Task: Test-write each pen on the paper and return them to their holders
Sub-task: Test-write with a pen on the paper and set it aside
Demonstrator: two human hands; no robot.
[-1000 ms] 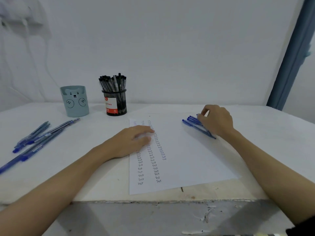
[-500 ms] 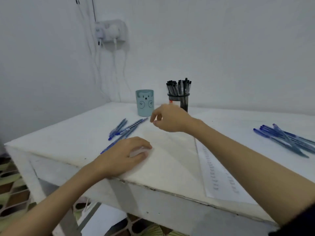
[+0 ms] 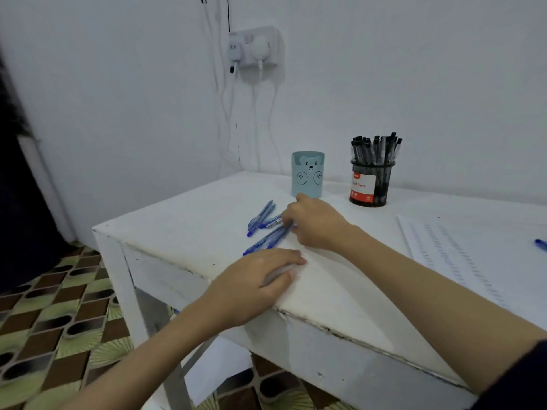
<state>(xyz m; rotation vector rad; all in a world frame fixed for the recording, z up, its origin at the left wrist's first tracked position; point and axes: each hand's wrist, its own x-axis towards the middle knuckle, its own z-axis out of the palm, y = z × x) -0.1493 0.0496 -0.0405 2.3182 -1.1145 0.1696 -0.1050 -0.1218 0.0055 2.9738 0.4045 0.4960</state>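
Several blue pens [image 3: 262,216] lie loose on the left part of the white table [image 3: 192,220]. My right hand [image 3: 316,223] reaches across to them, its fingertips curled down and pinching one pen of the pile, which still lies on the table. My left hand [image 3: 257,285] rests flat near the table's front edge with fingers straight. Behind the pens stands a light-blue bear holder [image 3: 307,174]; its inside is hidden. A black mesh holder [image 3: 371,184] to its right is full of black pens. The written paper [image 3: 461,255] lies at the right.
The tip of another blue pen [image 3: 541,244] shows at the right frame edge, on the paper. A wall socket [image 3: 254,48] with plugs and hanging cables is above the table's back corner. The table's left edge drops to a patterned tile floor [image 3: 59,321].
My view has swung left. My right hand left the pens on the right, crossed the table and came down on the left pile. My left hand went from the paper to the table's front edge.
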